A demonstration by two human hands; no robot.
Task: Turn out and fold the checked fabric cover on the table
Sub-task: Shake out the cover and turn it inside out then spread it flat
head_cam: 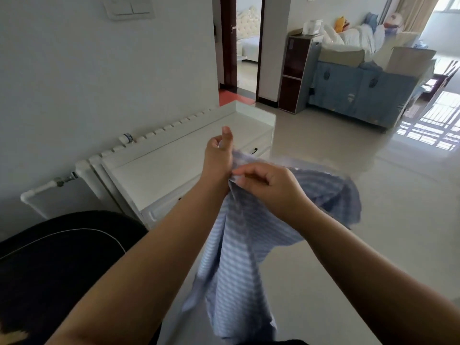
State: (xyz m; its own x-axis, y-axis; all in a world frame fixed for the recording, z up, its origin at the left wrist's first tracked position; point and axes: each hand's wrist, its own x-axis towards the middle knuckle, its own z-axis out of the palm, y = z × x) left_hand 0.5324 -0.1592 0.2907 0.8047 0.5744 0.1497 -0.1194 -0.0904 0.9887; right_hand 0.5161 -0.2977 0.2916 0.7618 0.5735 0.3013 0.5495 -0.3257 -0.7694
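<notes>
Two hands point(249, 170), crumpled blue-striped cover point(236, 257)

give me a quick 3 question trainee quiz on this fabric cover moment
1. True or false: the blue checked fabric cover lies flat on the white table.
2. Which hand pinches the cover's top edge nearest the camera? A) right hand B) left hand
3. Fill in: the cover hangs down in the ____.

Key: 1 false, it is held up off the table by both hands. 2 A. 3 air.
</notes>
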